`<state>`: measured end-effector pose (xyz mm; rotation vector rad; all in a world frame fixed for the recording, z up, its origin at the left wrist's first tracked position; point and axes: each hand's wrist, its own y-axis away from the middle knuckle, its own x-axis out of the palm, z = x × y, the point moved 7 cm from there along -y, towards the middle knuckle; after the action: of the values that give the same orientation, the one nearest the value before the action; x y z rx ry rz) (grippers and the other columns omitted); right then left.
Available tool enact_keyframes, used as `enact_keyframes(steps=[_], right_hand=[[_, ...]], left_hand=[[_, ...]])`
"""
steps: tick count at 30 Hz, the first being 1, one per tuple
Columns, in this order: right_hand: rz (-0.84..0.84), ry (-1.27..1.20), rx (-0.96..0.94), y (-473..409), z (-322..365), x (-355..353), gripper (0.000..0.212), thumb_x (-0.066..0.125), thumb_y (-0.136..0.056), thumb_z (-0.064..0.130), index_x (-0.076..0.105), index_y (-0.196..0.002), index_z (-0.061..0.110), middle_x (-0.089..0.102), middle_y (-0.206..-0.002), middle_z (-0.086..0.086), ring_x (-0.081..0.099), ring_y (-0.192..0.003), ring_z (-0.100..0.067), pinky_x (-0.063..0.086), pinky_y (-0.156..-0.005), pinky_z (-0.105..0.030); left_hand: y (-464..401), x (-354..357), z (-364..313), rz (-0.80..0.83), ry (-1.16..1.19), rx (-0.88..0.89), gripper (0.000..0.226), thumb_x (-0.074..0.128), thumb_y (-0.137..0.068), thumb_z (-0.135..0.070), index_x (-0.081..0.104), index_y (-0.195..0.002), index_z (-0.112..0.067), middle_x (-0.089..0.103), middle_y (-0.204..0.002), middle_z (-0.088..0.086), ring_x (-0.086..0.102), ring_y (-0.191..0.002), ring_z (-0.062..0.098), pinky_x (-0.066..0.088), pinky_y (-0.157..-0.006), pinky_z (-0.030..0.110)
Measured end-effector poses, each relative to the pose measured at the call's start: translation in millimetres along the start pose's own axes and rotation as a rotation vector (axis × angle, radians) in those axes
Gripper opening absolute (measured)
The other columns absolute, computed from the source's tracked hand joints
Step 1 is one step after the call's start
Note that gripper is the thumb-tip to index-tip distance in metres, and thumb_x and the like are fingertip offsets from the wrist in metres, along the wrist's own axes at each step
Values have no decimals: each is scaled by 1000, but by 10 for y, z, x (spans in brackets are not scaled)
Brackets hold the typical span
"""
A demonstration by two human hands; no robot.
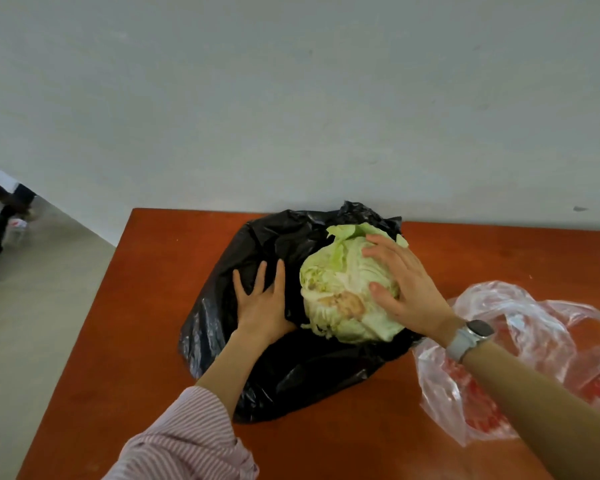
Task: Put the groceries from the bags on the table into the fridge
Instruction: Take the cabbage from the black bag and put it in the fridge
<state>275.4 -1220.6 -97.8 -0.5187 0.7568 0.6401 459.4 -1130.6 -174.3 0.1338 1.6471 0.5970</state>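
Note:
A pale green cabbage (pixel 340 289) lies on a black plastic bag (pixel 291 372) in the middle of the orange-brown table (pixel 146 306). My right hand (pixel 402 289), with a watch on the wrist, rests on the cabbage's right side, fingers spread and thumb against its front. My left hand (pixel 260 303) presses flat on the black bag just left of the cabbage, fingers straight. A clear plastic bag (pixel 520 344) with red print lies at the right, partly under my right forearm; its contents cannot be made out.
A plain grey wall stands right behind the table. Grey floor (pixel 32 289) shows to the left of the table's left edge. A dark piece of furniture (pixel 0 220) sits at the far left.

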Motion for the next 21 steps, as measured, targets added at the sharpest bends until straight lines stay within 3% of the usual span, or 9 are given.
enact_keyframes(steps=[3,6,9,11,12,16,20,21], right_hand=[[-28,-101,91,83,-104,-68,42,42,-79,33,38,-121,32,33,-142,11,31,-132,-7,27,-110,-50],[-45,-153,146,94,-184,-135,43,40,-78,34,37,-121,36,32,-142,12,30,-135,-15,27,-109,-54],[-79,-133,147,78,-185,-147,43,41,-78,35,39,-121,35,33,-139,11,22,-138,-20,23,-110,-55],[-123,-140,145,79,-182,-121,46,43,-78,37,41,-123,30,31,-136,9,22,-137,-21,25,-109,-56],[-143,-155,169,87,-191,-98,48,45,-78,40,40,-125,31,27,-136,9,19,-137,-19,25,-109,-56],[-201,-247,299,169,-214,-8,65,52,-72,55,26,-130,43,10,-145,6,7,-138,-10,21,-108,-37],[-253,-450,443,219,-232,45,74,56,-64,60,16,-127,54,7,-151,6,14,-129,10,20,-100,-12],[-254,-462,450,222,-241,55,75,57,-65,60,16,-127,55,11,-151,7,15,-130,12,20,-101,-11]], left_hand=[[-1,68,-111,137,-180,16,87,51,-83,-55,4,-148,-21,6,-157,5,-20,-142,30,-17,-101,68],[56,-40,-120,150,56,79,76,59,-82,-35,20,-146,-28,8,-157,2,-12,-144,26,-23,-99,64],[233,-491,-90,-255,686,129,62,54,-81,-4,39,-137,-27,29,-149,-9,11,-143,9,-12,-114,44],[344,-648,-135,-466,1051,135,56,54,-86,-4,40,-135,-26,33,-144,-12,24,-137,2,12,-115,23],[350,-644,-221,-503,1136,147,54,55,-88,-12,38,-136,-27,33,-144,-11,27,-135,0,19,-112,20],[153,-368,-581,-392,1426,84,71,64,-80,-43,28,-140,-34,31,-146,-9,32,-134,5,32,-110,31],[6,-227,-534,-374,1638,4,77,72,-78,-28,25,-139,-38,39,-141,-3,48,-121,7,49,-93,27],[-6,-201,-526,-351,1679,-7,74,70,-78,-25,28,-139,-35,44,-137,-1,52,-117,10,52,-86,24]])
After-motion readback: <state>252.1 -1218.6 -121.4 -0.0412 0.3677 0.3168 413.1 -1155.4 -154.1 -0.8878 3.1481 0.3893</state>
